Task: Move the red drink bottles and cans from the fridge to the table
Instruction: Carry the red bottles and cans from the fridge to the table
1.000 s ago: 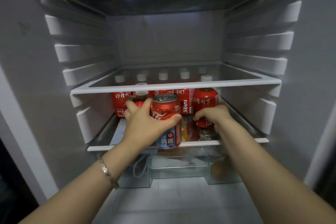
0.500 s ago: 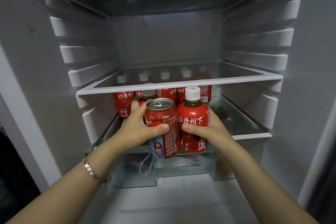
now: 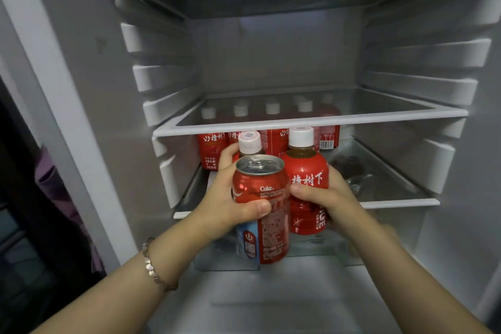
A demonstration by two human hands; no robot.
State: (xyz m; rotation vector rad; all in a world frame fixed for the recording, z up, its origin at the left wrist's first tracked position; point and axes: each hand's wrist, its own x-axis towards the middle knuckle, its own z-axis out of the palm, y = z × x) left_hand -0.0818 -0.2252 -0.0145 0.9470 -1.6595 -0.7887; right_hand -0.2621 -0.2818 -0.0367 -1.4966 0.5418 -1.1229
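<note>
In the left hand [image 3: 225,203]: it's gripping the can [image 3: 271,225], thumb wrapping across the front and fingers curling round the far side.
Behind the can: a second bottle [image 3: 249,142] is poking up, its pale cap showing right by the left fingers. Looks like the same hand is hugging it too, but I honestly can't tell.
In the right hand [image 3: 328,198]: it's clamping the bottle [image 3: 306,171], white cap up, thumb lying across the label.
Between the hands: can and bottle are sitting upright side by side, touching, both being held out in front of the lower shelf [image 3: 398,202].
Beyond the hands: the back bottles [image 3: 212,149] are standing in a row on that shelf, under the glass shelf [image 3: 298,122] of the fridge [image 3: 271,49].
Right of the right hand: something dark is lying on the lower shelf, too blurry to name.
Left wrist: it's wearing a bracelet [image 3: 151,268].
</note>
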